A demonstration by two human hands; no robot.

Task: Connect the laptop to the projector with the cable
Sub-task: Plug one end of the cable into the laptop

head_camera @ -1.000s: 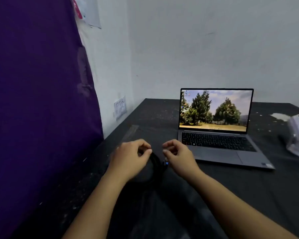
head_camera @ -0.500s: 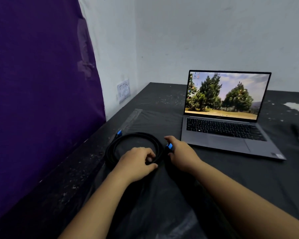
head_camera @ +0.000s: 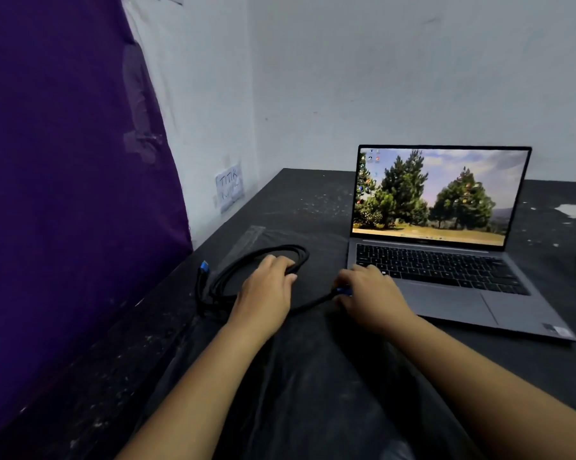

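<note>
An open grey laptop [head_camera: 445,293] with a picture of trees on its screen stands on the black table [head_camera: 313,200]. To its left lies a coiled black cable [head_camera: 246,260] whose free blue plug [head_camera: 204,269] points up at the coil's left side. My left hand [head_camera: 266,293] rests on the coil and presses it to the table. My right hand [head_camera: 369,297] grips the cable's other blue plug [head_camera: 343,290] right beside the laptop's left edge. A length of cable runs from this plug back under my left hand. The projector is out of view.
A purple cloth [head_camera: 64,194] hangs along the left, close to the cable. A paper label [head_camera: 229,187] is stuck on the white wall behind. A clear plastic sheet [head_camera: 256,234] lies under the coil. A white patch [head_camera: 575,212] marks the table's far right.
The view has shifted left, so the white projector seen on the right one second ago has left the frame. My right hand has drawn the blue plug rightwards to the laptop's left side, which uncoiled some cable.
</note>
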